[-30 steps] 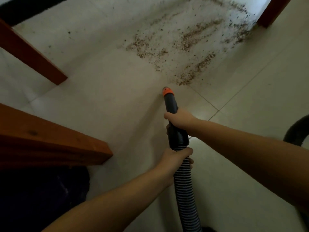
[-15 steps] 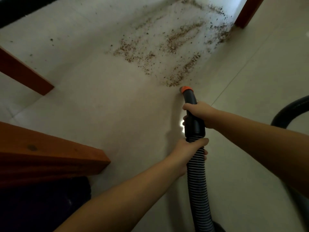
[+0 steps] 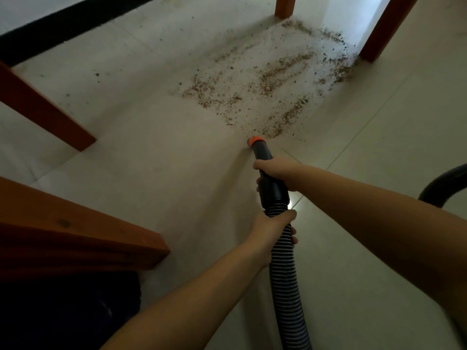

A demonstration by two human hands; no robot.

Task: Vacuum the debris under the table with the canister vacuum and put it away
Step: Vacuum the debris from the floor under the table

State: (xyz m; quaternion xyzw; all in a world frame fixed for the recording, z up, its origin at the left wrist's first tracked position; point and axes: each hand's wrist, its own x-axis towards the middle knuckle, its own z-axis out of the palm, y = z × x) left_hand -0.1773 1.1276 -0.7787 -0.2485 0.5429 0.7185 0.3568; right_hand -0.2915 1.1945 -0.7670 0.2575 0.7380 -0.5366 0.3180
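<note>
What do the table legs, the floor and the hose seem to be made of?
Table legs: likely wood, reddish-brown, with a knot visible.
Floor: probably glazed tile, pale, with thin joint lines and a bright reflection.
Hose: apparently flexible plastic, black, ribbed.

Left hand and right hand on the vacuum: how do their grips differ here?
The right hand grips the smooth black nozzle tube, nearer the orange tip; the left hand grips the ribbed hose just behind it. The right arm comes in from the right edge, the left from the bottom. Both wrap their fingers round the vacuum, aiming it at the debris.
</note>
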